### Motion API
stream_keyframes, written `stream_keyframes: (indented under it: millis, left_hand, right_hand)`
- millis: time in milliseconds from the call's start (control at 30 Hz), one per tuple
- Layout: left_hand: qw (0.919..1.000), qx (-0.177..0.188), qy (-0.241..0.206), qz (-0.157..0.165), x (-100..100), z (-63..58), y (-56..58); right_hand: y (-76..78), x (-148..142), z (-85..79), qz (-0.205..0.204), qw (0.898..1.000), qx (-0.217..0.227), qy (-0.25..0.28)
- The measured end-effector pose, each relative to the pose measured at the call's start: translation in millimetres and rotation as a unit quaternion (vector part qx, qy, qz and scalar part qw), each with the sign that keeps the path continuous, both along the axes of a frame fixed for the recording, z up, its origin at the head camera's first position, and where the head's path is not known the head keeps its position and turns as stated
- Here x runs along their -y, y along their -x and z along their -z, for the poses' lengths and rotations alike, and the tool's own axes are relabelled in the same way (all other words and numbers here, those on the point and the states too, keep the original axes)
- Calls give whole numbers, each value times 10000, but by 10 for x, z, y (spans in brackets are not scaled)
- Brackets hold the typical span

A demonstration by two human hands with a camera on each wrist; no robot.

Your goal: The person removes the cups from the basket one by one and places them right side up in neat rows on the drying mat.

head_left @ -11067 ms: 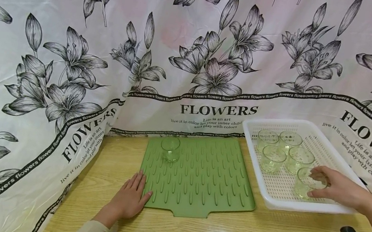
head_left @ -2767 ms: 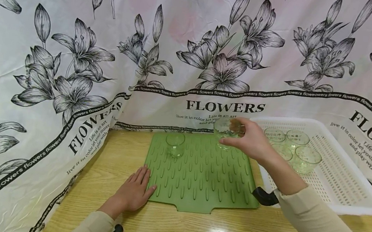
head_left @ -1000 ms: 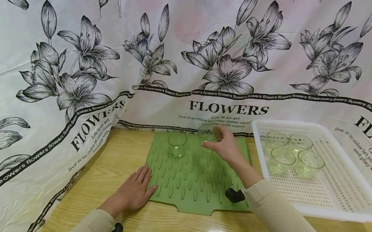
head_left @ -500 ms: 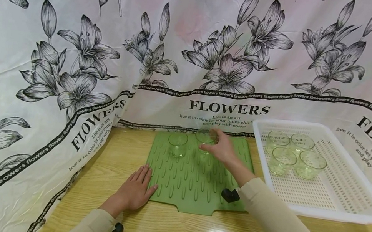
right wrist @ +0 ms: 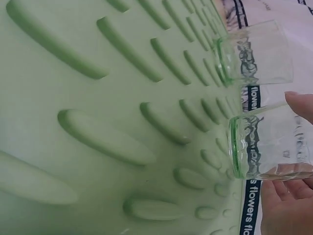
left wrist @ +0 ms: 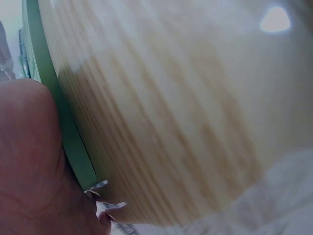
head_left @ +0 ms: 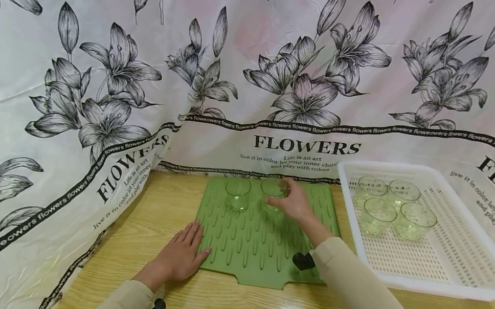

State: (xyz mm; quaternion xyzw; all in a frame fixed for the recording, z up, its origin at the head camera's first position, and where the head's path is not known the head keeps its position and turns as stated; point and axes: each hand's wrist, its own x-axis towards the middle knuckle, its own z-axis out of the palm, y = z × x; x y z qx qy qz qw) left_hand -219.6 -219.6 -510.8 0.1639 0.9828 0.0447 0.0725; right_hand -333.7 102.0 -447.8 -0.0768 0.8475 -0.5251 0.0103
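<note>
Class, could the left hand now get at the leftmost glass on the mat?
Probably yes: the left hand rests at the edge of the green mat, with nothing standing between it and the leftmost glass.

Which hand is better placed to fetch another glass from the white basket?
Probably the right hand: nearer the basket, though it must first release the glass it holds. The left hand rests at the left edge of the green mat.

Glasses (head_left: 237, 197) on mat (head_left: 248, 242) — basket (head_left: 449, 289) right
</note>
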Motion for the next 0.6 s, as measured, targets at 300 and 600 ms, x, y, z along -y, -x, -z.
stream_keyframes:
  millis: [300, 600]
  left_hand:
    - [9999, -153, -35, 14, 37, 77, 29]
    - [10000, -92, -17, 5, 25, 66, 23]
  right_hand:
    - [33, 10, 83, -87, 9996, 165, 220]
    - [52, 36, 134, -161, 9997, 109, 136]
